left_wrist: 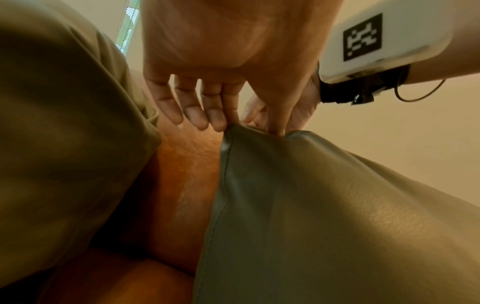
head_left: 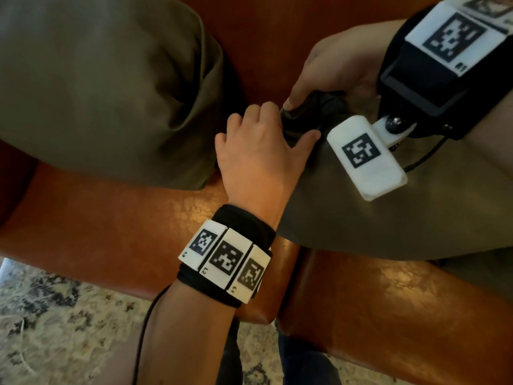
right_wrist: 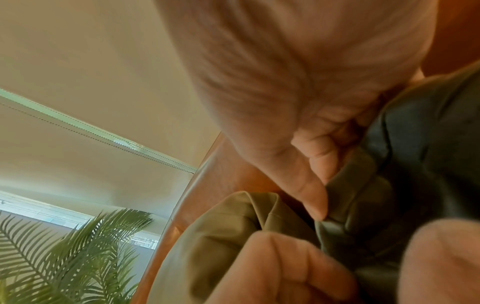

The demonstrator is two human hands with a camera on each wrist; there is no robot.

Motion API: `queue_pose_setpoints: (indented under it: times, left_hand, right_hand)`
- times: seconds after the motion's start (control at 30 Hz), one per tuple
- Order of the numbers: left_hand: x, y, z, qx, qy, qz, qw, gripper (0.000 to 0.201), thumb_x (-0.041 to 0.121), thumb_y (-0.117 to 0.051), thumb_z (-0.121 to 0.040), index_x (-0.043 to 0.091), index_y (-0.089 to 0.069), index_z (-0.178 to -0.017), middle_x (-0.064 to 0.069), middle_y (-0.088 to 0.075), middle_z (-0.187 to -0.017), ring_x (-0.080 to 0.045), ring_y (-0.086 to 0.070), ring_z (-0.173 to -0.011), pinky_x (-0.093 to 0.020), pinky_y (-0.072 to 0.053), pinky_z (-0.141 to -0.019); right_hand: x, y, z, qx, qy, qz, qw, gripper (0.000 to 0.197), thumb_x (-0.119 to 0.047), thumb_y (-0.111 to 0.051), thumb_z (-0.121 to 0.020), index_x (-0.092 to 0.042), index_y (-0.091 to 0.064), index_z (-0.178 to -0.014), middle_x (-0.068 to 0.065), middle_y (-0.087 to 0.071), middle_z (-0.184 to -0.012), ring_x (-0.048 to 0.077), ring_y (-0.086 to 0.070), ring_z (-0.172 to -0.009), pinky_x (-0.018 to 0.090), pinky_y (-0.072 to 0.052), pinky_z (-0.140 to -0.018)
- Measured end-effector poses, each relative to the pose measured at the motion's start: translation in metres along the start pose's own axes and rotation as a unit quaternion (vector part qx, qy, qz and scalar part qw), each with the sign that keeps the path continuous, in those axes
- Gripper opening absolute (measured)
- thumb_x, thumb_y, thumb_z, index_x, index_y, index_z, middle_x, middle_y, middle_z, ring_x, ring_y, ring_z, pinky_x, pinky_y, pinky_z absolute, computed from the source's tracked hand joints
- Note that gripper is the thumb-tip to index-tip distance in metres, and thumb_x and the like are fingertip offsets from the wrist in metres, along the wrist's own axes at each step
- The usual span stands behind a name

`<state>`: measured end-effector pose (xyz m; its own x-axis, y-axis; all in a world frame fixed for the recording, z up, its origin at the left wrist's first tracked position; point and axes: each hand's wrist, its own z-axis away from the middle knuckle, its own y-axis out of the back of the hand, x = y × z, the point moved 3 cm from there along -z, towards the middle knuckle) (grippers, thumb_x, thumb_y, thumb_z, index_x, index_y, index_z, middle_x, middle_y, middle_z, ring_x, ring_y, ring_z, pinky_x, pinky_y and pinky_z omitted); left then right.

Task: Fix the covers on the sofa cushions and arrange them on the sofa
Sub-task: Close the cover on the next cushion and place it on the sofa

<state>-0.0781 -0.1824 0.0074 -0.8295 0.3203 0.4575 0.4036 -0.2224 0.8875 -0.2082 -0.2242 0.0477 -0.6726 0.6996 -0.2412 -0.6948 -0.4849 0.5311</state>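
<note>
An olive-green cushion [head_left: 374, 218] lies on the right of the brown leather sofa [head_left: 116, 237]. Both hands meet at its upper left corner, where the cover [head_left: 308, 118] is bunched and dark. My left hand [head_left: 280, 129] pinches that corner between thumb and forefinger; in the left wrist view the left hand [left_wrist: 253, 125] nips the seam edge of the cushion [left_wrist: 324, 205]. My right hand [head_left: 305, 98] comes from the upper right and grips the same fold. In the right wrist view the right hand [right_wrist: 324, 193] holds the cover [right_wrist: 363, 195]. A second olive cushion [head_left: 97, 84] leans at the back left.
The sofa's front edge [head_left: 194, 295] runs below the hands, with a patterned rug [head_left: 55, 329] on the floor beyond it. A leafy green plant [right_wrist: 64, 257] stands by a window behind the sofa. Bare seat leather lies between the two cushions.
</note>
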Motion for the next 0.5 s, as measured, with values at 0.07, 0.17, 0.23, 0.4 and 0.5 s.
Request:
queue_pose_setpoints:
  times: [0.07,0.17,0.23,0.4,0.5]
  left_hand:
    - [0.000,-0.001,0.002,0.004,0.000,-0.006,1.000,0.040,0.058,-0.056,-0.083,0.020,-0.055,-0.095,0.004,-0.053,-0.094,-0.021,-0.049,-0.093,-0.038,-0.039,-0.080]
    - [-0.003,-0.004,0.004,0.003,0.002,-0.001,1.000,0.022,0.038,-0.057,-0.089,0.019,-0.058,-0.098,0.002,-0.056,-0.099,-0.022,-0.049,-0.097,-0.037,-0.036,-0.080]
    - [-0.005,-0.006,0.005,0.000,0.005,-0.002,1.000,0.016,0.029,-0.055,-0.090,0.018,-0.059,-0.100,0.001,-0.056,-0.102,-0.022,-0.049,-0.099,-0.036,-0.035,-0.080]
    - [-0.009,-0.008,0.003,0.002,0.003,0.021,1.000,0.017,0.029,-0.055,-0.091,0.015,-0.059,-0.100,-0.001,-0.056,-0.103,-0.023,-0.050,-0.099,-0.037,-0.040,-0.079]
    - [-0.012,-0.007,0.004,0.016,0.015,0.063,0.998,0.020,0.035,-0.059,-0.090,0.018,-0.056,-0.100,0.002,-0.051,-0.102,-0.017,-0.051,-0.092,-0.036,-0.046,-0.072]
  right_hand:
    - [-0.001,-0.002,-0.001,-0.006,-0.008,-0.016,1.000,0.030,-0.030,-0.068,-0.087,-0.006,-0.065,-0.105,0.016,-0.068,-0.100,0.033,-0.067,-0.090,0.048,-0.053,-0.088]
    - [-0.003,-0.005,0.000,-0.020,-0.015,-0.022,0.999,0.026,-0.028,-0.066,-0.089,-0.006,-0.064,-0.103,0.015,-0.068,-0.100,0.031,-0.066,-0.091,0.045,-0.052,-0.089]
    - [-0.004,-0.007,0.000,-0.025,-0.017,-0.026,0.999,0.026,-0.027,-0.065,-0.090,-0.006,-0.064,-0.106,0.015,-0.068,-0.101,0.031,-0.066,-0.092,0.045,-0.052,-0.089]
    - [-0.006,-0.008,-0.003,-0.024,-0.020,-0.026,0.999,0.030,-0.029,-0.065,-0.090,-0.007,-0.063,-0.110,0.016,-0.067,-0.104,0.032,-0.066,-0.094,0.046,-0.052,-0.090]
    - [-0.007,-0.007,-0.002,-0.047,-0.039,-0.027,0.998,0.027,-0.030,-0.060,-0.093,-0.009,-0.061,-0.109,0.017,-0.066,-0.110,0.032,-0.064,-0.101,0.046,-0.048,-0.096]
